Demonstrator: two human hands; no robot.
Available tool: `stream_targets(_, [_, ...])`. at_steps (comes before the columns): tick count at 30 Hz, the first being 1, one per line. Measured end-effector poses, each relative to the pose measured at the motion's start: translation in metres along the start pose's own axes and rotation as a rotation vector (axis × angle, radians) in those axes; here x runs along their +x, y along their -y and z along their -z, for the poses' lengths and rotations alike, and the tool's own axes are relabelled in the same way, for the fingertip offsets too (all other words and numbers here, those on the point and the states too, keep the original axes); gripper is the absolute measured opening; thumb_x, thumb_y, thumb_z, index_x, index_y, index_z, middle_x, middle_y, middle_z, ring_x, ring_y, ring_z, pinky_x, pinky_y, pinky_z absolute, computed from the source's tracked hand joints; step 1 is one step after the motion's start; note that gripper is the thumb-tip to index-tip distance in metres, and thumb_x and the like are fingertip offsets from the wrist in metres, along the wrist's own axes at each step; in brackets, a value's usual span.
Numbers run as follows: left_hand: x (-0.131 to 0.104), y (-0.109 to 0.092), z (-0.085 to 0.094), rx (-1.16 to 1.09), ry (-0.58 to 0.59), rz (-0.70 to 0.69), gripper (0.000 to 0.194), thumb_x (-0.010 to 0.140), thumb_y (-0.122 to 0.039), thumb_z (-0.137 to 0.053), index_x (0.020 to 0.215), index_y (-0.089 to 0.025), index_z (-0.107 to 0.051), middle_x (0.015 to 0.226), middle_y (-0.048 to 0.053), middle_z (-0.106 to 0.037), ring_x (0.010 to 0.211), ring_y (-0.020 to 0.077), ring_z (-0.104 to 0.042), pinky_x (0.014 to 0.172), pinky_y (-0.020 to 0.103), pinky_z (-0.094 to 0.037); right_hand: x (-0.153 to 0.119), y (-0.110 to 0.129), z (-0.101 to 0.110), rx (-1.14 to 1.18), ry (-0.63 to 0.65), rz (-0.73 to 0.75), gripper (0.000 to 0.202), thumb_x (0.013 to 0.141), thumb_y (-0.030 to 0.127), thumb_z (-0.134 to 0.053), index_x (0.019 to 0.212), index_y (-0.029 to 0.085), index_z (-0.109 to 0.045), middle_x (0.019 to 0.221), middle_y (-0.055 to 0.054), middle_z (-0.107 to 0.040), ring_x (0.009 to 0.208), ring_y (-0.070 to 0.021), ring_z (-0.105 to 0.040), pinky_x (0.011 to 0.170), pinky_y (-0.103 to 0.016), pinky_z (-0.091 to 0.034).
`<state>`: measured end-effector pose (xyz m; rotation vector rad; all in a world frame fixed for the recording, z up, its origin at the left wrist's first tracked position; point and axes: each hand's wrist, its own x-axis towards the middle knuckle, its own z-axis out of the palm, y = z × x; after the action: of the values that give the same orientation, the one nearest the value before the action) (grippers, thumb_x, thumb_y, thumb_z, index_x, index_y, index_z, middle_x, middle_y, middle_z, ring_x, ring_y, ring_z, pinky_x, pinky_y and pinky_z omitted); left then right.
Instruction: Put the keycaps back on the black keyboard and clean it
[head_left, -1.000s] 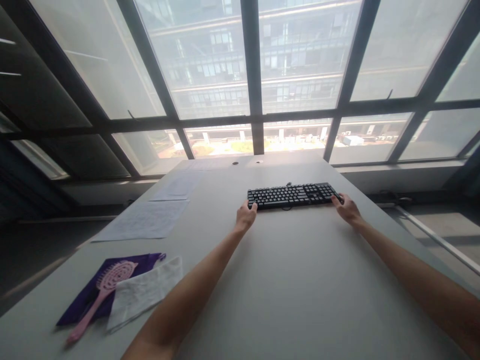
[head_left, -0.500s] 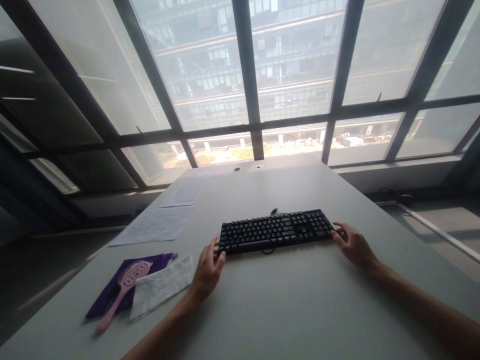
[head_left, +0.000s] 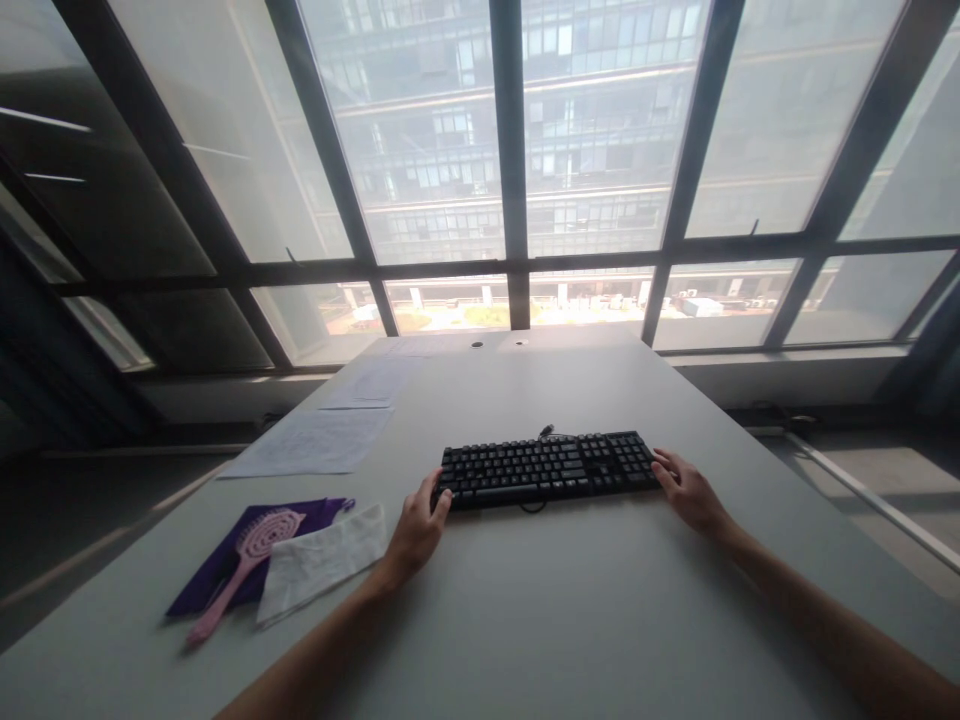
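A black full-size keyboard [head_left: 547, 468] lies on the white table, its keys facing up. At its left end, my left hand [head_left: 418, 522] is closed on the corner, with the thumb at the near edge and the fingers around the side. My right hand [head_left: 686, 490] holds the opposite end, thumb and fingertips against the edge. Behind the keyboard shows a cable plug [head_left: 547, 431], and a bit of dark cable loops out under the front edge.
Left of my left hand, a pink hairbrush [head_left: 259, 540] rests on a purple cloth pouch [head_left: 202, 580], beside a folded white cloth [head_left: 322, 565]. Paper sheets [head_left: 307, 442] lie along the table's left edge. Large windows [head_left: 435, 150] stand beyond the table [head_left: 540, 620].
My view has levelled out slightly, so the whole scene appears turned a little. Both hands stay at the keyboard's ends, the right one seeming a little closer around its edge.
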<state>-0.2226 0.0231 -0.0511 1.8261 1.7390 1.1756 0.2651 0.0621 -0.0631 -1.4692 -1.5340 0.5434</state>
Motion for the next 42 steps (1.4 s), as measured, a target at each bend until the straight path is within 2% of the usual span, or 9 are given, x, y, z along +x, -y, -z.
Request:
stream_targets(5, [0.004,-0.003,-0.001,-0.101,0.003,0.065,0.061,0.095,-0.047,-0.049,0.145,-0.013,-0.044,0.144,0.019,-0.058,0.135,0.0297,-0.055,0.116,0.050,-0.040,0.004,0.002,-0.004,0.145,0.001,-0.024,0.048,0.084,0.048,-0.063,0.121,0.018,-0.065,0.124,-0.018,-0.072,0.118,-0.0319,-0.068,0.102,-0.047,-0.054])
stream_targets(12, [0.000,-0.016,0.003,-0.190,0.021,0.108,0.073,0.094,-0.055,-0.051,0.150,-0.013,-0.034,0.144,0.024,-0.056,0.130,0.0310,-0.060,0.108,0.047,-0.047,0.002,0.010,-0.003,0.273,-0.004,-0.127,0.055,0.082,0.052,-0.067,0.126,0.021,-0.059,0.123,-0.017,-0.073,0.114,-0.0326,-0.070,0.098,-0.046,-0.057])
stream_targets(18, [0.005,-0.031,0.010,-0.203,-0.067,0.033,0.062,0.094,-0.056,-0.051,0.142,-0.017,-0.041,0.147,0.021,-0.053,0.128,0.0324,-0.059,0.099,0.048,-0.051,0.003,0.026,0.002,0.355,-0.036,-0.153,0.055,0.085,0.053,-0.064,0.129,0.021,-0.056,0.133,-0.017,-0.067,0.124,-0.0314,-0.064,0.106,-0.045,-0.051])
stream_targets(22, [0.018,-0.036,0.017,-0.212,-0.134,-0.040,0.056,0.095,-0.055,-0.051,0.138,-0.019,-0.043,0.147,0.019,-0.053,0.136,0.0320,-0.052,0.104,0.048,-0.046,0.010,0.045,-0.001,0.425,-0.096,-0.118,0.054,0.085,0.051,-0.064,0.129,0.020,-0.055,0.134,-0.017,-0.066,0.128,-0.0312,-0.061,0.108,-0.044,-0.049])
stream_targets(26, [0.044,-0.046,0.022,-0.268,-0.193,-0.080,0.055,0.096,-0.054,-0.052,0.138,-0.020,-0.043,0.147,0.018,-0.052,0.138,0.0309,-0.050,0.108,0.047,-0.044,0.030,0.060,-0.007,0.487,-0.162,-0.054,0.053,0.084,0.050,-0.066,0.127,0.020,-0.055,0.131,-0.017,-0.067,0.124,-0.0302,-0.062,0.107,-0.046,-0.048])
stream_targets(33, [0.098,-0.078,0.025,-0.440,-0.434,-0.278,0.052,0.097,-0.051,-0.055,0.137,-0.019,-0.046,0.145,0.018,-0.053,0.136,0.0287,-0.051,0.110,0.043,-0.042,0.085,0.081,-0.011,0.663,-0.340,0.111,0.050,0.079,0.046,-0.071,0.122,0.024,-0.059,0.128,-0.011,-0.068,0.119,-0.0270,-0.062,0.104,-0.048,-0.047])
stream_targets(36, [0.108,-0.085,0.026,-0.441,-0.486,-0.256,0.051,0.098,-0.048,-0.054,0.140,-0.020,-0.047,0.146,0.017,-0.054,0.136,0.0275,-0.051,0.114,0.043,-0.038,0.104,0.089,-0.010,0.701,-0.381,0.116,0.053,0.080,0.045,-0.070,0.127,0.025,-0.057,0.131,-0.010,-0.066,0.121,-0.0263,-0.061,0.103,-0.049,-0.046])
stream_targets(39, [0.109,-0.083,0.025,-0.401,-0.490,-0.194,0.050,0.097,-0.044,-0.057,0.141,-0.019,-0.051,0.143,0.015,-0.059,0.135,0.0281,-0.052,0.117,0.043,-0.035,0.116,0.091,-0.014,0.694,-0.371,0.020,0.059,0.076,0.044,-0.073,0.129,0.025,-0.057,0.133,-0.009,-0.064,0.122,-0.0276,-0.060,0.106,-0.049,-0.044])
stream_targets(42, [0.107,-0.076,0.022,-0.380,-0.487,-0.101,0.048,0.096,-0.043,-0.060,0.136,-0.017,-0.059,0.138,0.015,-0.062,0.137,0.0302,-0.050,0.118,0.042,-0.035,0.123,0.086,-0.025,0.674,-0.329,-0.030,0.054,0.075,0.049,-0.074,0.121,0.023,-0.065,0.122,-0.008,-0.069,0.122,-0.0302,-0.059,0.106,-0.048,-0.045])
